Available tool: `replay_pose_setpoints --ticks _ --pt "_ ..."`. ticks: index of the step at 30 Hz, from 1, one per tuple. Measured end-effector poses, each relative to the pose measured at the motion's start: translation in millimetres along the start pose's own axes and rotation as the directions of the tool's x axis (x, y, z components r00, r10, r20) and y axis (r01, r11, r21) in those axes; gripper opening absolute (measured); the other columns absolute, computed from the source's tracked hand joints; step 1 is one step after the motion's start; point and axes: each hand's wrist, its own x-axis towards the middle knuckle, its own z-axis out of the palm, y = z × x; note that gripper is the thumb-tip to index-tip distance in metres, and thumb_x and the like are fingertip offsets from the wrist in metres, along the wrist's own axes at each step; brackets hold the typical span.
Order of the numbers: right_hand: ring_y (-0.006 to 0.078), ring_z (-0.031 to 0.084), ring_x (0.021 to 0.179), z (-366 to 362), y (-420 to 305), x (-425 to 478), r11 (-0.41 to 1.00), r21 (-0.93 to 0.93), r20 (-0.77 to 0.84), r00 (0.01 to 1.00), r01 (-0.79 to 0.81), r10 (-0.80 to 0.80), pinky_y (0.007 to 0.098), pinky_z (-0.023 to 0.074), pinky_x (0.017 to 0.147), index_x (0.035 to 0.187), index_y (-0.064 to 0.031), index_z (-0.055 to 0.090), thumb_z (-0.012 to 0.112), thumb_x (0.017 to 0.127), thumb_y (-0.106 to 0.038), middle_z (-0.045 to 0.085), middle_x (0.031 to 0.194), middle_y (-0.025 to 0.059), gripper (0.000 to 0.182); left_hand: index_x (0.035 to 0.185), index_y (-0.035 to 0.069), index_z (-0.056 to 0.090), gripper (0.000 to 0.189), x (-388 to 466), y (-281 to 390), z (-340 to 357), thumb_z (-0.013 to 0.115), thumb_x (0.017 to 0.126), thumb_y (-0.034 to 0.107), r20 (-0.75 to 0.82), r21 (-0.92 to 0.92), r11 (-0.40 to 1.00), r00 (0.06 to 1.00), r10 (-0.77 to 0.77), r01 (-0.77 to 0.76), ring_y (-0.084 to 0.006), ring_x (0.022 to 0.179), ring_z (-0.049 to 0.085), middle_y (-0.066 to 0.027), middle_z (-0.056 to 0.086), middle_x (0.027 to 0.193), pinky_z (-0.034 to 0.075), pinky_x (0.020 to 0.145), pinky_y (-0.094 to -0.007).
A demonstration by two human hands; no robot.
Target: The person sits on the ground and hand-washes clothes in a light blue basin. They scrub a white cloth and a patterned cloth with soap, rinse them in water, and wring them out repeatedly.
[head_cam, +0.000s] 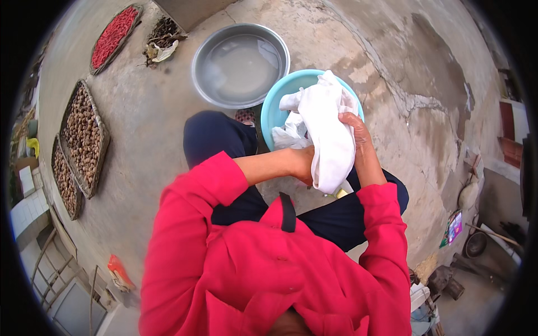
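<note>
A wet-looking white cloth (330, 126) is bunched up and held between both hands over a light-blue plastic basin (273, 98). My left hand (304, 165) grips its lower left side, with the fingers partly hidden behind the cloth. My right hand (356, 128) holds the right side, thumb on top. More white fabric (290, 134) lies in the basin. Touching or nearly touching that basin, a large metal basin (241, 67) holds cloudy water. Below the cloth a small yellow object (341, 193) shows in part; I cannot tell what it is.
Wicker trays of walnut-like round things (84, 134) and a tray of red pods, perhaps peppers (114, 38), lie on the concrete ground at the left. Dry plant scraps (164, 40) are heaped behind. An orange-red plastic bag (119, 272) is at lower left. Pots and clutter stand at lower right.
</note>
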Motion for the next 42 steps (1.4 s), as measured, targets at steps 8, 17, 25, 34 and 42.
replay_pose_setpoints --ticks 8,17,25,34,42 --pt "0.0266 0.058 0.081 2 -30 -20 0.967 0.22 0.035 0.99 0.127 -0.138 0.035 0.0466 0.077 0.106 0.0074 0.045 0.055 0.063 -0.011 0.057 0.091 0.0174 0.048 0.104 0.001 0.049 0.05 11 10 -20 0.069 0.062 0.019 0.013 -0.209 0.964 0.986 -0.167 0.166 -0.0229 0.097 0.048 -0.0143 0.051 0.104 0.037 0.084 -0.0318" --pt "0.0252 0.058 0.077 -8 -38 -28 0.937 0.278 -0.039 0.977 0.213 -0.211 0.0339 0.0475 0.074 0.098 0.0084 0.049 0.055 0.065 -0.01 0.058 0.088 0.0168 0.039 0.114 0.001 0.039 0.066 21 29 -33 0.073 0.061 0.022 0.055 -0.559 0.789 0.961 -0.271 0.254 -0.0207 0.093 0.048 -0.0107 0.049 0.108 0.038 0.081 -0.0297" --pt "0.0259 0.056 0.083 -3 -28 -32 0.974 0.19 0.036 0.991 0.121 -0.13 0.0344 0.0469 0.076 0.109 0.0056 0.044 0.053 0.066 -0.011 0.055 0.098 0.0169 0.047 0.124 0.007 0.031 0.085 37 26 -57 0.071 0.059 0.046 -0.097 -0.991 -0.039 0.884 -0.458 -0.129 -0.0204 0.11 0.041 -0.0075 0.041 0.12 0.033 0.093 -0.0335" --pt "0.0178 0.055 0.086 10 -20 -8 0.901 -0.293 -0.077 0.932 0.319 -0.355 0.0287 0.0448 0.073 0.109 0.001 0.047 0.046 0.069 0.0 0.054 0.101 0.0076 0.039 0.123 0.004 0.029 0.079 29 26 -69 0.069 0.065 0.04 -0.307 -0.951 0.198 0.799 -0.517 -0.238 -0.0225 0.108 0.043 -0.012 0.044 0.116 0.038 0.089 -0.0392" --pt "0.0407 0.053 0.07 25 4 0 -0.111 -0.956 0.285 0.782 0.27 -0.554 0.0454 0.0428 0.061 0.084 0.0004 0.056 0.051 0.066 -0.011 0.055 0.079 0.0235 0.021 0.115 0.002 0.039 0.042 43 14 -55 0.056 0.079 0.017 -0.426 -0.893 0.414 0.631 -0.649 -0.177 -0.0163 0.096 0.049 -0.0081 0.049 0.107 0.043 0.078 -0.0292"
